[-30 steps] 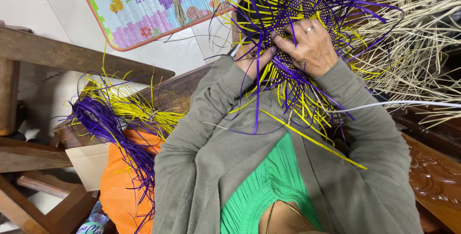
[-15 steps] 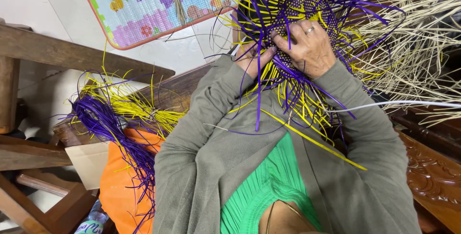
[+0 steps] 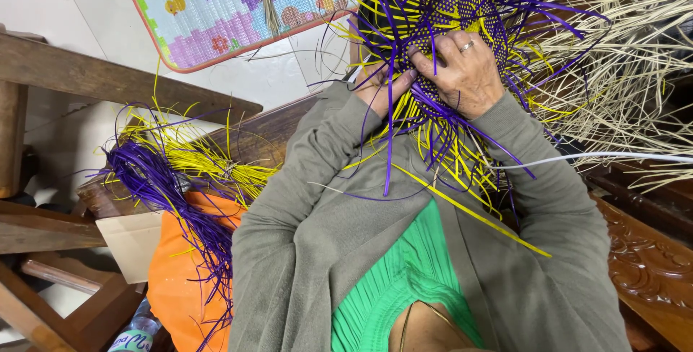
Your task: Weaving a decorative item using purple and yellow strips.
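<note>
The round woven piece of purple and yellow plastic strips (image 3: 462, 16) sits at the top of the view, held up in front of the person, with loose strip ends fanning out on every side. The right hand (image 3: 468, 74) lies flat against its lower edge, fingers closed together and pressing the weave, a ring on one finger. The left hand (image 3: 382, 85) is half hidden behind hanging strips; it seems to pinch a purple strip between thumb and fingers, though I cannot tell for certain. The likely trouble here is tangling: the free ends cross one another closely, so pulling one strip could drag its neighbours and loosen the tight centre. A strip bent sharply under the pressing fingers may kink. The bundle of spare purple and yellow strips (image 3: 155, 171) on the orange plastic bag (image 3: 180, 287) lies well apart, near the wooden bench (image 3: 108, 81).
</note>
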